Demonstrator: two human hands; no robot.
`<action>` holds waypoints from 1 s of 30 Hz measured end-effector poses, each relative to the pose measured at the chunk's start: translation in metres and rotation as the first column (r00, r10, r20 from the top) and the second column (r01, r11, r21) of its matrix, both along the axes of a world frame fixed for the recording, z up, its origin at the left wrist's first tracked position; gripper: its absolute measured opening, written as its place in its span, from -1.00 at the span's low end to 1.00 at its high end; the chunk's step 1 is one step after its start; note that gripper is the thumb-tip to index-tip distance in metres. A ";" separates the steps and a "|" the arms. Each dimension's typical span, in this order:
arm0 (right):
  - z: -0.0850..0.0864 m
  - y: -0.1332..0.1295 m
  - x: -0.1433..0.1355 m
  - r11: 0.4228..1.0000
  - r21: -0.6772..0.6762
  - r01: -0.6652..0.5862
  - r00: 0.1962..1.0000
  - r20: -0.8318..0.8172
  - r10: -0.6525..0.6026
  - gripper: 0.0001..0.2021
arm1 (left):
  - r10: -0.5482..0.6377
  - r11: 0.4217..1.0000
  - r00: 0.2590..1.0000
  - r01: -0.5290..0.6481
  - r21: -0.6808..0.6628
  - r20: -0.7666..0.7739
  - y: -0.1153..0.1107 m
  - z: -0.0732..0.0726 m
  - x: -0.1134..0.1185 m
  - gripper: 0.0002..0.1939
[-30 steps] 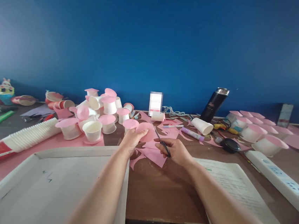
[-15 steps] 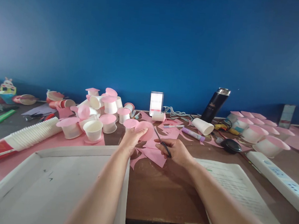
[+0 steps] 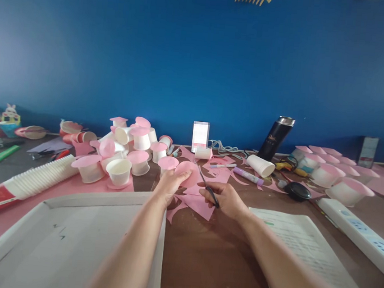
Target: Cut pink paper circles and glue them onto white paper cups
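Near the middle of the table, my left hand point(image 3: 171, 186) grips a round pink paper piece point(image 3: 189, 174) by its left side. My right hand point(image 3: 222, 198) is closed on the dark handles of the scissors point(image 3: 211, 194), whose blades point up and left beside the right edge of the pink piece. Pink paper scraps point(image 3: 198, 205) lie beneath and behind both hands. A white paper cup point(image 3: 203, 153) rests on its side just beyond the pink piece.
At left are pink-topped cups point(image 3: 88, 166), a long cup stack point(image 3: 44, 176) and a white tray point(image 3: 101, 244). A black bottle point(image 3: 274, 138), purple marker point(image 3: 247, 175), fallen cup point(image 3: 260, 165), power strip point(image 3: 357, 228) and more pink-topped cups point(image 3: 350, 188) stand or lie at right.
The camera view has tilted slightly, so the table sits a little lower. Both hands keep their hold, and the scissors' blades are close to the pink piece's right edge as before.
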State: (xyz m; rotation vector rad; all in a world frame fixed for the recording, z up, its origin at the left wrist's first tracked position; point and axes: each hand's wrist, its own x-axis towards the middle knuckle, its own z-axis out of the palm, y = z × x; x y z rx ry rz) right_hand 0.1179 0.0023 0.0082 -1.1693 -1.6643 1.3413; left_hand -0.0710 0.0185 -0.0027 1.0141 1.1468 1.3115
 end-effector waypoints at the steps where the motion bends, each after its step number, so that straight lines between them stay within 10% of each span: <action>1: 0.000 0.000 0.000 1.000 0.002 -0.001 1.000 -0.004 0.001 -0.45 | -0.012 1.000 1.000 0.012 -0.003 -0.018 0.001 -0.001 0.000 -0.40; 30: -0.003 0.001 0.002 1.000 -0.013 0.000 1.000 0.009 0.000 -0.39 | 0.090 0.996 0.995 -0.090 0.011 -0.051 0.001 0.000 -0.001 -0.45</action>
